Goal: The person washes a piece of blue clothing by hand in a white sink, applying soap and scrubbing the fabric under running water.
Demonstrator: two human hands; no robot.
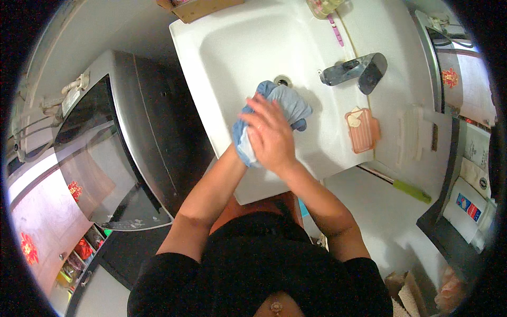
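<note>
A light blue cloth with darker blue edges is bunched between my hands over the white sink basin. My left hand reaches in from below, and the cloth covers most of it beyond the wrist. On top lies my right hand, its slightly blurred fingers spread across the cloth and pressing it against the left. A paler patch of the fabric shows beside the right thumb. Just beyond the bundle is the drain. The dark faucet stands to the right, apart from both hands.
A pink soap dish with soap pieces sits on the sink's right ledge. Farther up are a pink toothbrush and a clear container. A cardboard box rests at the top edge. Left stands a washing machine.
</note>
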